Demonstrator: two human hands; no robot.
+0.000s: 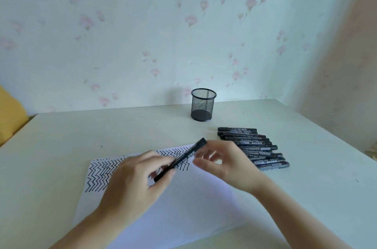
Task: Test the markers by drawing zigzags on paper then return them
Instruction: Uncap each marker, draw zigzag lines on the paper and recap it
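While left hand (140, 175) pinches the marker (181, 160) over the paper (183, 208), right hand (222, 164) hovers beside its far end, fingers loose, grasping nothing. Risk: weak pinch, marker slips onto the zigzags (100, 173). Cap state unclear; blur hides the fingertips.
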